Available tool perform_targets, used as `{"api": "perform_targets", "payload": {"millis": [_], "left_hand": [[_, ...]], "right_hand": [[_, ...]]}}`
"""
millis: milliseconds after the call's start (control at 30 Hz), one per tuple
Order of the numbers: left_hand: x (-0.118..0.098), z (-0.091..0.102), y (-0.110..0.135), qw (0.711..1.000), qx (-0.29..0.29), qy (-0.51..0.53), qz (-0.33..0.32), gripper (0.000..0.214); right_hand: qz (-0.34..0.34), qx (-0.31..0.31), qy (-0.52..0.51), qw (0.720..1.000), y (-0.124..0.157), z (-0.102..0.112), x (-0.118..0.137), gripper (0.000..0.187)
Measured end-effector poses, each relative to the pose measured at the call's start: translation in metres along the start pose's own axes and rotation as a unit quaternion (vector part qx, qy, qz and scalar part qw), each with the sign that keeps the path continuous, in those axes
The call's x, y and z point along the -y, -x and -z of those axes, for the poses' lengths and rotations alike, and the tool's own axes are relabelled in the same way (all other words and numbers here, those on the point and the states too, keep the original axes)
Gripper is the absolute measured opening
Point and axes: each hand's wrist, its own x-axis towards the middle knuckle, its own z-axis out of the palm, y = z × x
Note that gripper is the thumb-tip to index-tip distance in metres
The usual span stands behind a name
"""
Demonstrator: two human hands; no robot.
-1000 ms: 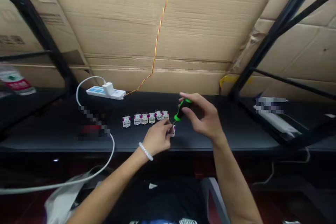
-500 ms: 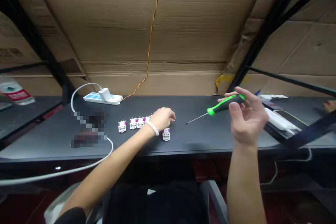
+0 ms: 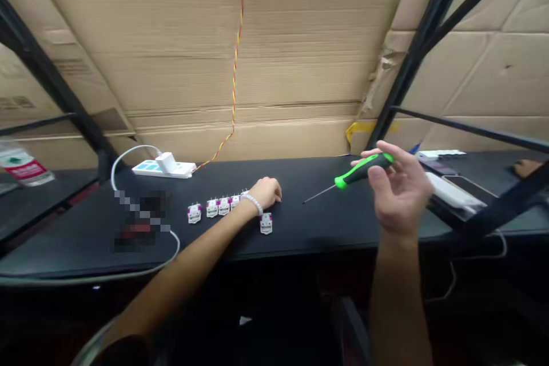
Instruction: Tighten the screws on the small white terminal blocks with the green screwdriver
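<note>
In the head view my right hand is raised over the desk's right side. Its thumb and fingers hold a green-and-black screwdriver, its thin shaft slanting down to the left. My left hand, with a pale bracelet at the wrist, rests low over the desk with fingers curled; whatever they hold is hidden. Just below that wrist lies a small white-and-purple part with metal prongs. Several similar parts stand in a row to its left, partly covered by my hand, and another such part sits farther left.
A white power strip with a plugged-in charger is at the back left; its white cable loops across the desk. Black metal frame posts rise at both sides. Phone-like devices lie at right, near another person's hand.
The whole view has shifted slightly. My left fingers are curled lower by the desk, and the small pale tip formerly at them no longer shows. My right hand still holds the screwdriver.
</note>
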Motion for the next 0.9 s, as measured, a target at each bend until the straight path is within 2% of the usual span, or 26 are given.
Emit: {"api": "perform_targets", "payload": {"millis": [200, 367, 533, 633, 900], "left_hand": [[-0.005, -0.002, 0.002, 1.0, -0.006, -0.005, -0.021, 0.02], [-0.012, 0.009, 0.009, 0.997, -0.004, 0.016, -0.073, 0.026], [-0.011, 0.02, 0.019, 0.99, 0.038, 0.039, -0.131, 0.033], [-0.006, 0.022, 0.02, 0.988, 0.062, 0.052, -0.129, 0.039], [-0.003, 0.014, 0.013, 0.99, 0.075, 0.036, -0.118, 0.04]], "right_hand": [[-0.002, 0.015, -0.005, 1.0, 0.0, 0.0, 0.0, 0.033], [-0.001, 0.026, -0.007, 1.0, 0.0, 0.002, 0.0, 0.033], [0.0, 0.022, 0.004, 1.0, -0.001, 0.008, -0.002, 0.034], [-0.003, 0.025, 0.013, 1.0, -0.001, 0.009, -0.002, 0.033], [-0.004, 0.039, 0.001, 0.999, 0.0, 0.007, -0.001, 0.033]]}}
